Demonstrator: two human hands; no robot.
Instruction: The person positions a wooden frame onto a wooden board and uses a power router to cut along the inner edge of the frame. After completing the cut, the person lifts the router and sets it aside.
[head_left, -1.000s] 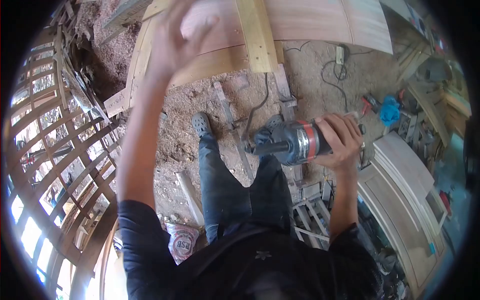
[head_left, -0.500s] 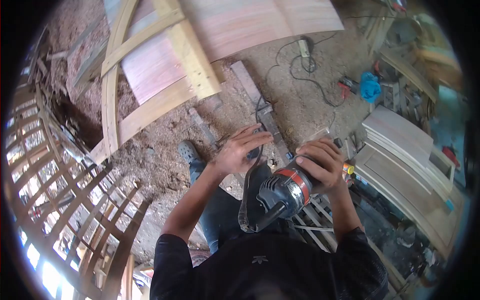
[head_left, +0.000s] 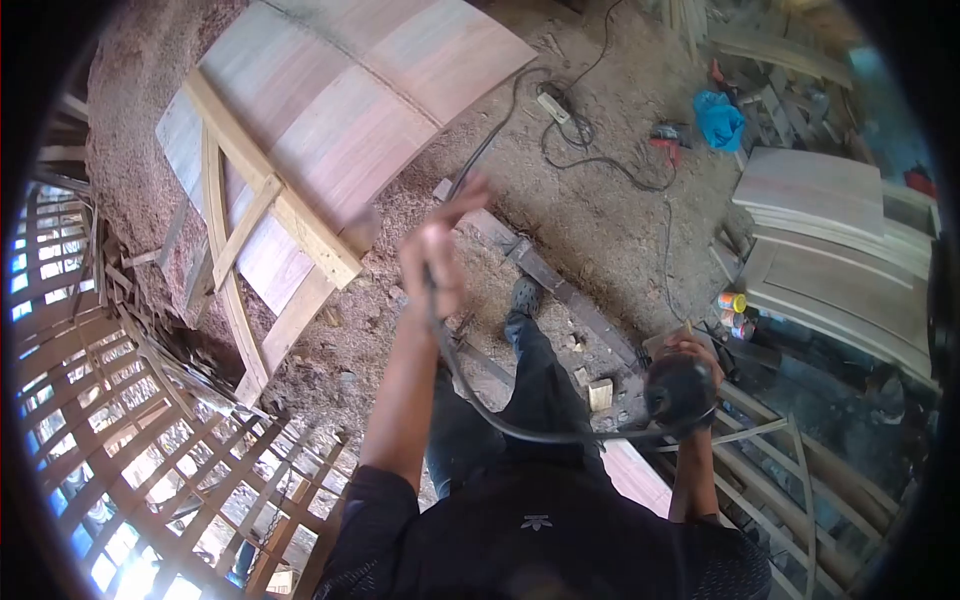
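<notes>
My right hand [head_left: 696, 352] grips a corded power tool [head_left: 680, 392] low on the right. Its dark rounded rear end faces me, and its exact kind cannot be made out. From the tool a black power cord [head_left: 520, 433] sags across in front of my shirt and rises to my left hand [head_left: 433, 262]. That hand is raised near the middle, blurred by motion, with the cord running through it. Beyond it, the cord continues toward a white extension socket [head_left: 552, 108] on the dusty ground.
A large curved wooden panel [head_left: 340, 130] lies ahead with a timber frame [head_left: 270, 190] on it. A long beam [head_left: 560, 280] crosses the ground by my foot. Stacked panels [head_left: 820, 260], a blue bag [head_left: 718, 120] and a red-handled tool [head_left: 667, 148] are at right. Wooden slats [head_left: 150, 400] line the left.
The power tool has moved right and away from my body in my right hand. My left hand has risen forward and left with the cord, which now stretches between both hands. My view has turned.
</notes>
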